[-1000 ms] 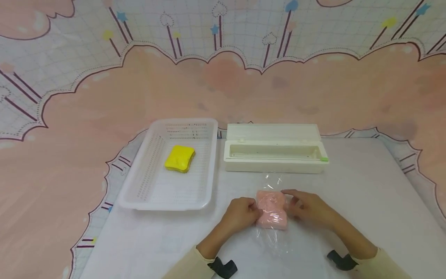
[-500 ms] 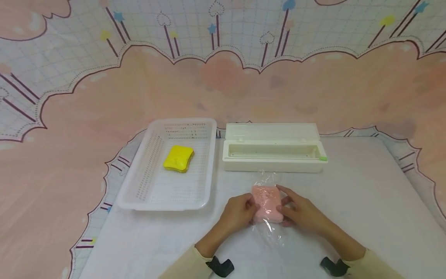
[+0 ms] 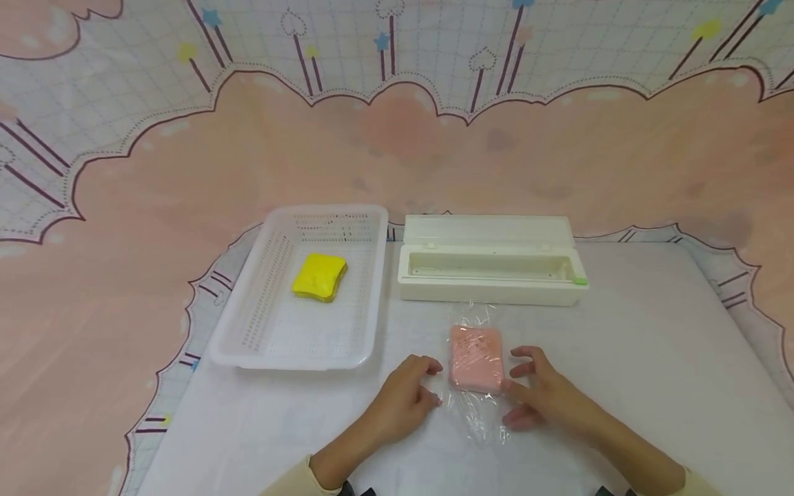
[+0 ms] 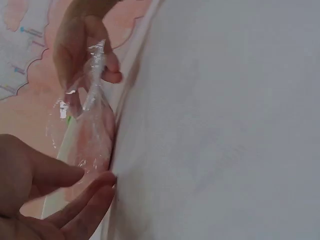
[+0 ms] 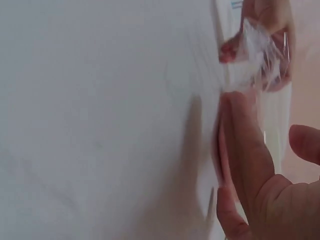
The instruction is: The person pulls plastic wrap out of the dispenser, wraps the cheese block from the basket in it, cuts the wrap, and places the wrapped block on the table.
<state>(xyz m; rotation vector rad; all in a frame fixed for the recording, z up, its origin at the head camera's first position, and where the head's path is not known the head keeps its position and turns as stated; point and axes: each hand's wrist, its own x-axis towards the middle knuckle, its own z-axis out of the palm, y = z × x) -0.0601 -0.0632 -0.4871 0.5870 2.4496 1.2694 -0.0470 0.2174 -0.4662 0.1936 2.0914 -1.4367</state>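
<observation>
Now your left hand point(image 3: 400, 401) has come away: half a second ago it pinched the left edge of the pink block point(image 3: 476, 359), and it has since drawn back toward you, thumb and fingers parted around nothing. I cannot tell whether its tips brush the film point(image 3: 479, 419). Your right hand point(image 3: 551, 401) has its fingers loosely spread and grips nothing, its thumb touching or just beside the block's right edge. The block lies flat on the table point(image 3: 248, 427) between your hands, nearer you than the white box point(image 3: 493, 293), with clear film over it and reaching past its near and far ends. My reading: the block needs no steadying, so shaping looks finished for now, while the film's two ends appear not yet tucked under.
</observation>
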